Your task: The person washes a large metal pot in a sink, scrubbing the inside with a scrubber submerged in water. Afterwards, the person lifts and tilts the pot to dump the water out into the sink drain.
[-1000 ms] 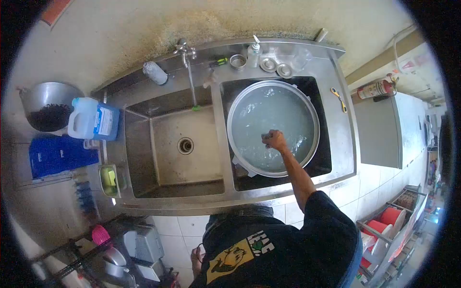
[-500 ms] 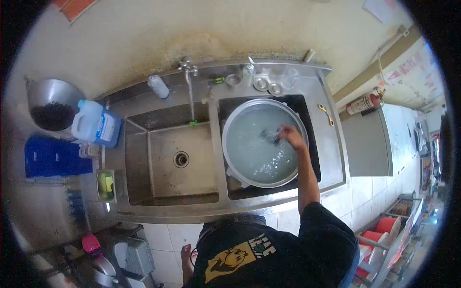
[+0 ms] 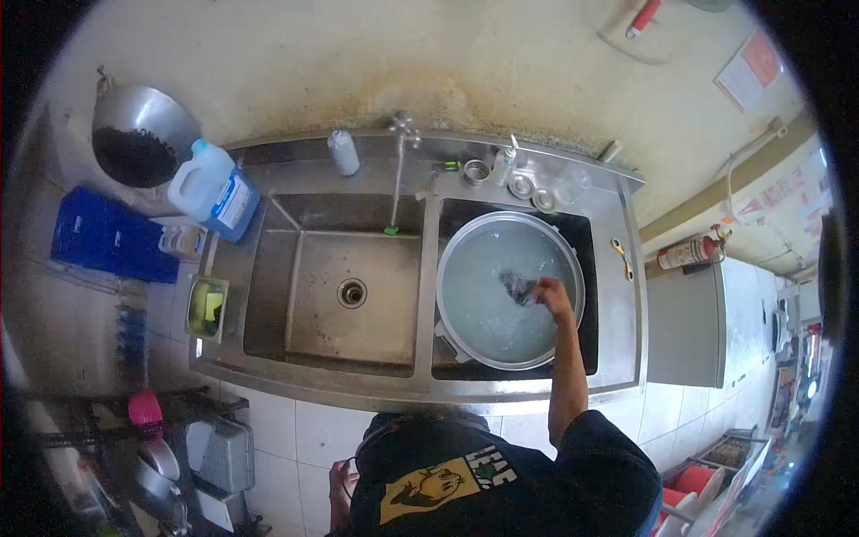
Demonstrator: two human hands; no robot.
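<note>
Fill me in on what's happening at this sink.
A person is working over a big metal pot of cloudy water, set in the right basin. Their right hand holds a dark thing at the water, too blurred to name. The left hand hangs low beside the body, away from the sink; whether it holds anything is unclear. The left basin has no pot in it, and scissors lie right of the pot.
</note>
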